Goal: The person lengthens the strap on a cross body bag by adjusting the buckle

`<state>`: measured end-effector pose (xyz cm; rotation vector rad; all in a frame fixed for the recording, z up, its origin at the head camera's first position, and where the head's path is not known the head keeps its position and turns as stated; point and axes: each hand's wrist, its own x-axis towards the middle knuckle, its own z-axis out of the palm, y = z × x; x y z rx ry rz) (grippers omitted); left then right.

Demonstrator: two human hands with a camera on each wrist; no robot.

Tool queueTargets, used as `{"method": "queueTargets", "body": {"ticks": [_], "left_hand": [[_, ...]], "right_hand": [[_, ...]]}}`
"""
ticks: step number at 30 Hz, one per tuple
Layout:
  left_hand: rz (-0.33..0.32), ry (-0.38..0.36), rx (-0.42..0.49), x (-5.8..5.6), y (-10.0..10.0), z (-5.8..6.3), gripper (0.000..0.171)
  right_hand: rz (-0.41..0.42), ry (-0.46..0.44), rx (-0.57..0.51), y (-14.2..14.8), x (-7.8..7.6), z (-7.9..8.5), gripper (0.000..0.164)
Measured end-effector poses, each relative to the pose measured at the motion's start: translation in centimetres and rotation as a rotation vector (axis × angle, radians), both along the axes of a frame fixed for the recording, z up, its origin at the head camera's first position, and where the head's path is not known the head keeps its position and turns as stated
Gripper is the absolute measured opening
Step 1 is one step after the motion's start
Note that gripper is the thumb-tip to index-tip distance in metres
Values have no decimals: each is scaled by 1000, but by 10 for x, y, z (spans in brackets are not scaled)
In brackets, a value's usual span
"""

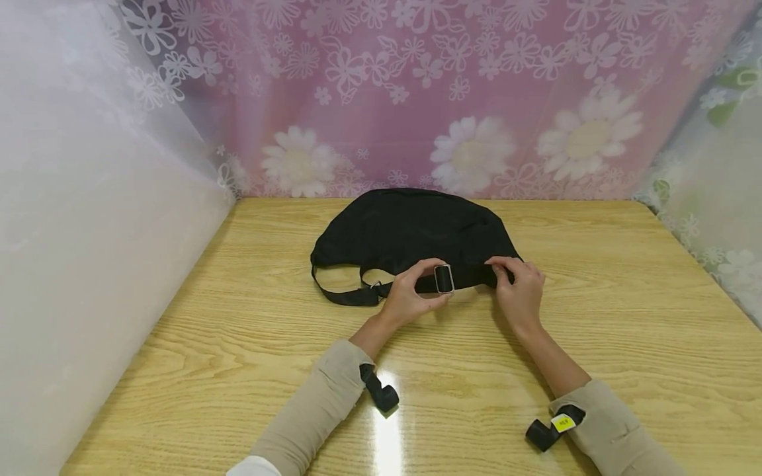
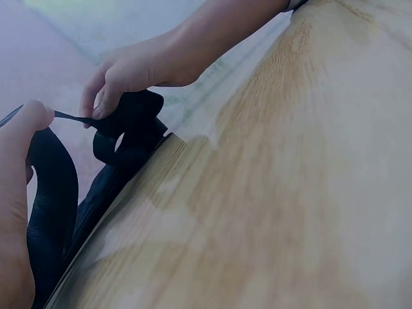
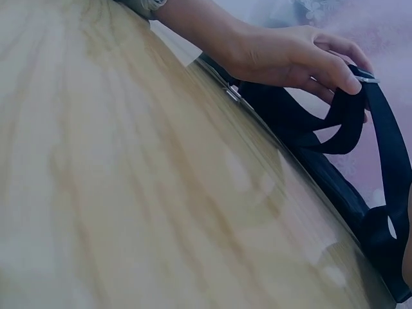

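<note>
A black sling bag point(image 1: 411, 225) lies on the table, its curved side toward the back wall. Its black strap point(image 1: 351, 297) loops out at the front left and runs along the near edge. My left hand point(image 1: 411, 294) pinches a metal strap slider point(image 1: 444, 279) between thumb and fingers, holding it raised with the webbing threaded through. To the right, my right hand point(image 1: 520, 291) pinches the strap near the bag's right corner. In the left wrist view the strap stretches between both hands, and a loop of webbing point(image 2: 106, 148) hangs below the right one.
The wood-grain table point(image 1: 238, 370) extends around the bag. A pink flowered curtain point(image 1: 381, 99) hangs behind it, with a pale sheet point(image 1: 89, 198) at the left and a flowered one point(image 1: 714, 165) at the right. A small metal ring point(image 1: 376, 285) sits on the strap.
</note>
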<state>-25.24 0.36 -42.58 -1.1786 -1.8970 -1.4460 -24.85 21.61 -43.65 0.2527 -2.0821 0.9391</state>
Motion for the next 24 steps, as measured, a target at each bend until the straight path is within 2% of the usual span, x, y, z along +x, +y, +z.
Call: {"method": "queueTargets", "body": {"ticks": [3, 6, 8, 9, 13, 15, 17, 20, 24], "left_hand": [[8, 15, -10, 5, -2, 9, 52], [5, 19, -10, 5, -2, 9, 52], [2, 25, -6, -1, -1, 1, 54], [2, 31, -4, -1, -1, 1, 54], [21, 40, -27, -13, 3, -16, 58], [35, 52, -59, -12, 4, -18, 57], [72, 91, -130, -7, 4, -19, 55], [174, 182, -286, 6, 2, -16, 52], [321, 300, -570, 28, -8, -7, 48]], "right_hand": [[-4, -11, -16, 1, 0, 0, 10], [-12, -14, -22, 2, -1, 0, 10], [-14, -16, -27, 3, -1, 0, 10], [-15, -20, -30, 3, -1, 0, 10], [-1, -41, -53, 5, -1, 2, 9], [19, -55, -58, 8, -1, 2, 9], [53, -71, -50, 12, -1, 3, 9], [146, -86, 23, 21, 1, 7, 13], [329, -78, 191, 34, 9, 13, 23]]}}
